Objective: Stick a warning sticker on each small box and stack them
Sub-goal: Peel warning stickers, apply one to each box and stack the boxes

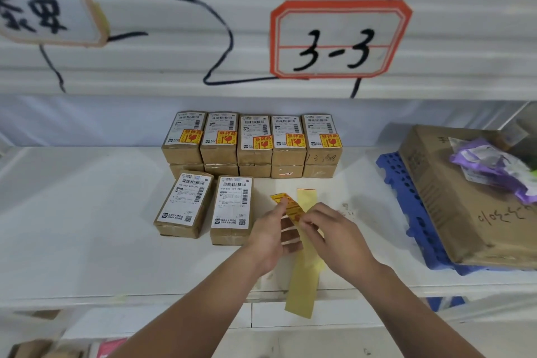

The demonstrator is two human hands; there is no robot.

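Two small brown boxes lie side by side on the white shelf, the left box and the right box, each with a white shipping label and no yellow sticker. Behind them stands a row of stacked small boxes, two layers high, the top ones bearing yellow-and-red warning stickers. My left hand holds a strip of warning stickers just right of the right box. My right hand pinches the same strip, whose bare yellow backing hangs down past the shelf edge.
A large cardboard carton rests on a blue plastic pallet at the right, with a purple plastic bag on top. A shelf beam with a red-framed "3-3" tag runs overhead. Low at the left are more boxes.
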